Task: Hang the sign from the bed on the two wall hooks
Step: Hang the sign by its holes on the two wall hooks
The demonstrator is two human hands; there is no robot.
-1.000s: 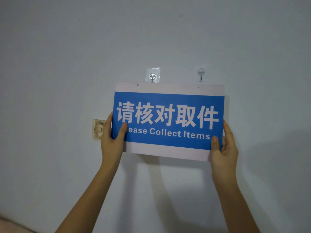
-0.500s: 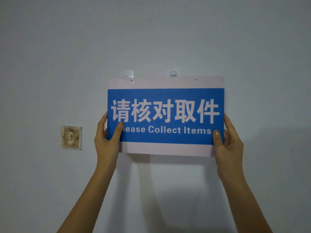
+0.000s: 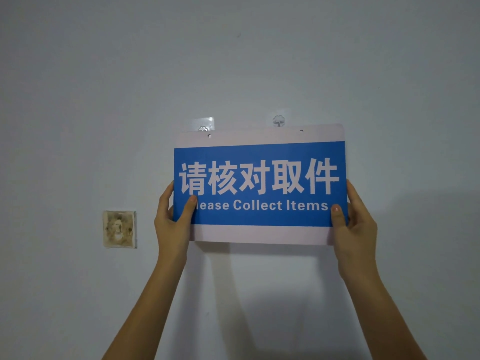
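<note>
Overhead, both hands (image 3: 174, 224) raised, gripping sign (image 3: 259, 183) edges

A plain pale grey-white wall (image 3: 259, 61) fills the whole view. Low on its left side sits a square wall plate (image 3: 119, 229), yellowed and stained with brown blotches, its face grimy and its lower edges looking slightly lifted from the surface. What kind of fitting it covers cannot be told. High up near the middle there is a small dark speck (image 3: 239, 35) on the paint, and a fainter one (image 3: 378, 87) shows further right. Soft grey shadows (image 3: 233, 294) lie across the lower part of the wall.
</note>
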